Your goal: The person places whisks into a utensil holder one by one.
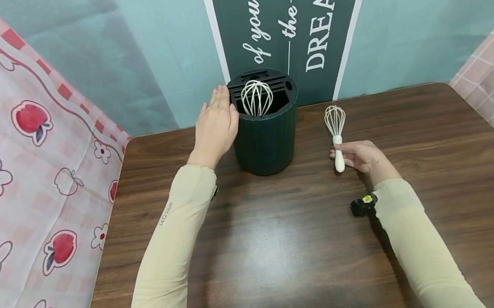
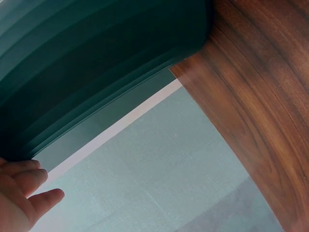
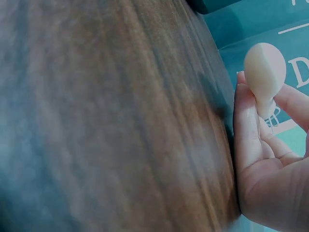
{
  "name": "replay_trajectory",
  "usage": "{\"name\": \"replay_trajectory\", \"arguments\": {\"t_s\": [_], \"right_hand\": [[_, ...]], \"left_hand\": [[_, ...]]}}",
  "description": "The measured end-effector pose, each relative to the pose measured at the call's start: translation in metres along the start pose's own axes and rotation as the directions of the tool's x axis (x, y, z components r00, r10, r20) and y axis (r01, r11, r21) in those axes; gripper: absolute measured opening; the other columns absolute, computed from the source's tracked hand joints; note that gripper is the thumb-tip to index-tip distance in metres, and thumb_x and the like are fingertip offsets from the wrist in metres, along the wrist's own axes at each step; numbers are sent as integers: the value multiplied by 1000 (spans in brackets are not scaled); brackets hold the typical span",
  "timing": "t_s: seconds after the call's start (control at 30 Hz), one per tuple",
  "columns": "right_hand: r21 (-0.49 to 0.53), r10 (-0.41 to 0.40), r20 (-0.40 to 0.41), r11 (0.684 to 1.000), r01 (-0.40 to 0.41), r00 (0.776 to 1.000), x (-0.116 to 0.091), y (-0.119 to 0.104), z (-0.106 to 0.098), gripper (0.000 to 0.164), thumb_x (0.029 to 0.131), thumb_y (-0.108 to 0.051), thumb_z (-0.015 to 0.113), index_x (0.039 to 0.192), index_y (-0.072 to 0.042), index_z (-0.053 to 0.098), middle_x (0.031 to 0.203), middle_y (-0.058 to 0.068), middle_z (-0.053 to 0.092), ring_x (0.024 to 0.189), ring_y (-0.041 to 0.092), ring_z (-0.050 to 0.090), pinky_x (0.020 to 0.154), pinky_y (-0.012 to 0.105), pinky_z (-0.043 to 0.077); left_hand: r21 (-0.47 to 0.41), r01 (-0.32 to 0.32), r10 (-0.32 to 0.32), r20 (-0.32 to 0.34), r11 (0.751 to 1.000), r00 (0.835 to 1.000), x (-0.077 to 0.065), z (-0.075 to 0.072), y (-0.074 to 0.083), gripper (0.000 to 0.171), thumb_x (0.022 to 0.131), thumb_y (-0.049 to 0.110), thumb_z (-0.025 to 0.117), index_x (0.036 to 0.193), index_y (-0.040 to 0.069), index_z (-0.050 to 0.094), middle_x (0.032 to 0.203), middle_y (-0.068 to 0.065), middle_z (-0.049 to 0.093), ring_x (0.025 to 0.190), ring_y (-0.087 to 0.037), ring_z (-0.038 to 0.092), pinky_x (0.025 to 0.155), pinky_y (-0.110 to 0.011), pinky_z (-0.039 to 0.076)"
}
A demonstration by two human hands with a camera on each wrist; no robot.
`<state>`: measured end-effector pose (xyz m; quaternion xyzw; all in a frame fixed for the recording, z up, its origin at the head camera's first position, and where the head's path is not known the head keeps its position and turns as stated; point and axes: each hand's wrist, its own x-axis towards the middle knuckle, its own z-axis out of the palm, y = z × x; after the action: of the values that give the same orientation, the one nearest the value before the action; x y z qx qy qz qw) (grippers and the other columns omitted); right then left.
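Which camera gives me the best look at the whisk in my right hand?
The head view: it shows the whisk nearly whole, wires and handle. The right wrist view shows mostly the handle's end, with a bit of wire beyond; the left wrist view shows none of it.

- The dark panel [image 1: 273,7] of the backdrop, head view: "of your" in white script, running upward.
- The same panel, beside it: "the" in smaller white script, set between two thin lines.
- The same panel, further right: "DREAM" in white capitals, cut by the upper edge.
- The person's left sleeve [image 1: 167,258]: small grey lettering, too small to read surely.
- Backdrop, right wrist view: a white capital "D" [image 3: 295,73], cut at the edge.
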<state>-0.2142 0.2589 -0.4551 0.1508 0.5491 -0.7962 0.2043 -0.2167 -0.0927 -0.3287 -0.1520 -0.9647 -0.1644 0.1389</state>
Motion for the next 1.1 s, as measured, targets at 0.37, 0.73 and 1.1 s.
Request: {"name": "replay_trajectory", "arguments": {"t_s": [0.37,0.73,1.1], "right_hand": [[11,11,13,1000,-11,1000,1,-1,-3,14,90,1,59,82,-3,70,79,10,72,77,16,70,68,26,55],[20,-1,52,1000,0,999,4,-1,-5,19,93,4,53,85,1,70,83,13,71,80,19,70,71,28,55],[10,-50,146,999,49,988,6,-1,-12,23,95,7,47,89,2,69,87,14,71,83,19,70,75,28,54]], "left_hand": [[16,12,-13,22,1000,1000,2,-1,1,53,103,27,24,148,0,23,152,-12,25,141,-20,20,113,-42,18],[14,16,-16,22,1000,1000,2,-1,1,53,103,26,23,148,0,23,152,-13,25,141,-20,20,113,-43,18],[12,25,-25,27,1000,999,4,-1,2,53,103,27,23,149,1,22,153,-12,24,141,-19,19,113,-41,16]]}}
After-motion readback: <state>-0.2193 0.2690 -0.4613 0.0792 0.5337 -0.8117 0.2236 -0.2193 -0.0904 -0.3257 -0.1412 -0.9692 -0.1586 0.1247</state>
